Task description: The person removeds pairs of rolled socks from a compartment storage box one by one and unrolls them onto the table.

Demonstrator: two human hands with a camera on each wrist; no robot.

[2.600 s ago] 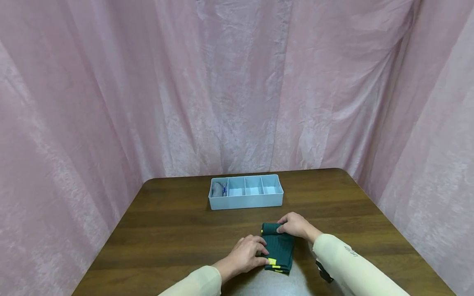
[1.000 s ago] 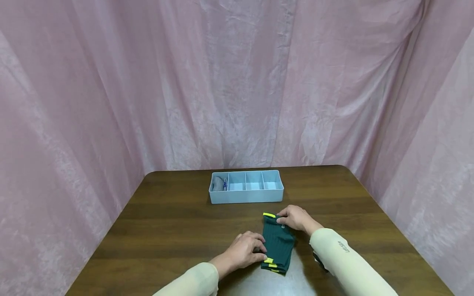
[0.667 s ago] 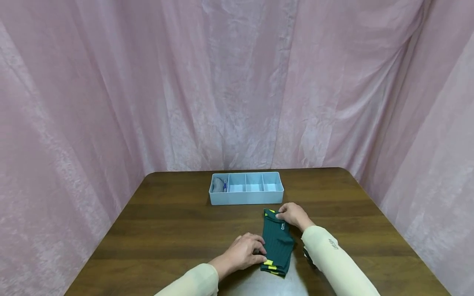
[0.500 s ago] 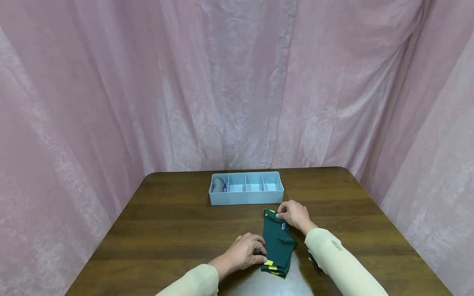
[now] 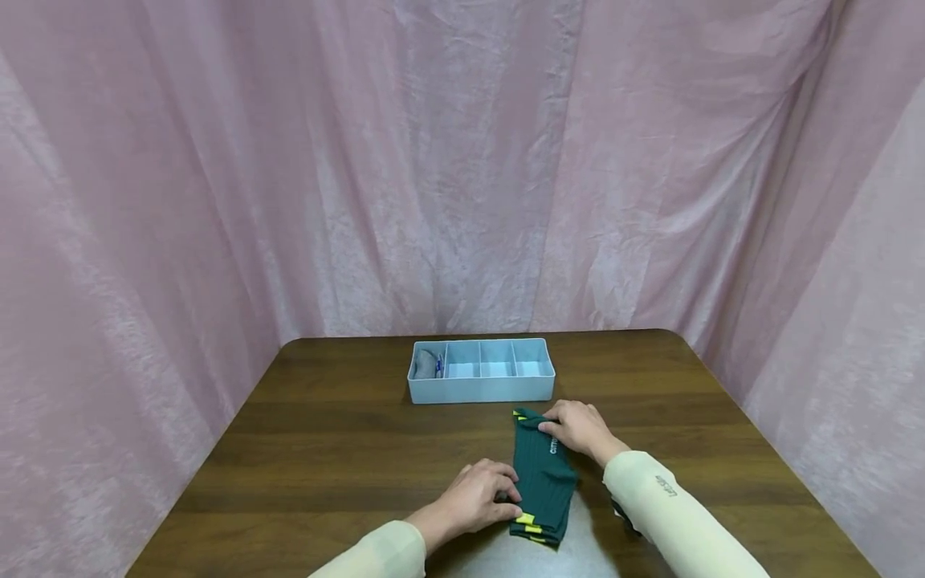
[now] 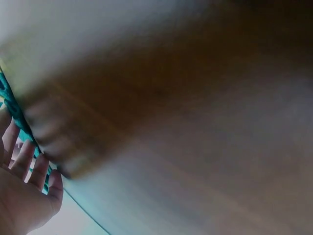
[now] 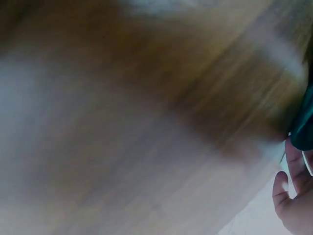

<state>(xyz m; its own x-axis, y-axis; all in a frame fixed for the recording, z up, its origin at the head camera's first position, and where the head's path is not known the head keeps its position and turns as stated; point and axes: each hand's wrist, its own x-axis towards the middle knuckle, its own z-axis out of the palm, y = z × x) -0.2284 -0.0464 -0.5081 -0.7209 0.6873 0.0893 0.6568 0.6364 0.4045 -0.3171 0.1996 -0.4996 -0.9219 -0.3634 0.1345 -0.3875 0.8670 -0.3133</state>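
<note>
Dark green ribbed socks [image 5: 543,478] with yellow bands and white lettering lie layered on the wooden table, running away from me in the head view. At their far end my right hand [image 5: 578,427] pinches the cuff between thumb and fingers. My left hand [image 5: 480,495] rests against the near left edge, its thumb by a yellow patch and its fingers loosely bent. In the left wrist view the fingers of my left hand [image 6: 30,183] are spread along the green fabric. The right wrist view catches my right hand [image 7: 296,196] below a dark green fold.
Beyond the socks stands a light blue box [image 5: 482,390] with several compartments; its leftmost one holds a grey rolled cloth item [image 5: 426,364]. The brown table [image 5: 325,449] has rounded far corners, and pink curtains [image 5: 462,160] hang behind and at both sides.
The far part of the socks, folded over at first, now lies extended, showing its yellow edge and lettering. My right hand moved away with it, then slightly back; my left hand stayed at the edge.
</note>
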